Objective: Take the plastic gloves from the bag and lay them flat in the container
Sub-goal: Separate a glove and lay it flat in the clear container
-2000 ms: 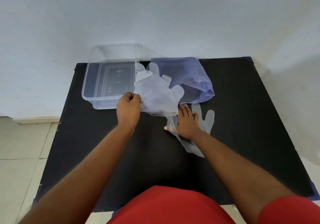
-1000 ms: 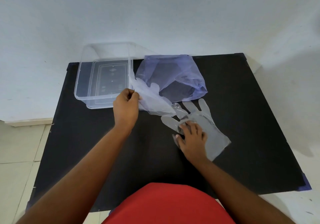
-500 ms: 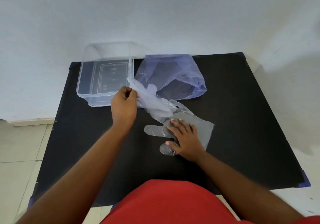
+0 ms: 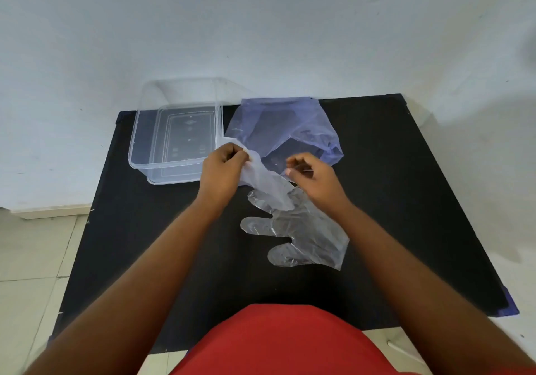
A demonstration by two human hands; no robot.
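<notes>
Open black table point(image 4: 406, 200) right and near; container point(image 4: 177, 139) and bag point(image 4: 290, 131) far left.

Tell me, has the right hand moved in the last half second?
Yes. The right hand has lifted off the flat glove on the table and gone farther from the person, toward the purple bag.

A plain indoor room, likely a home: a black surface point(image 4: 377, 200) against a bare whitewashed wall point(image 4: 261, 26) at 12 o'clock, pale floor tiles point(image 4: 32, 247) at 8 o'clock.
</notes>
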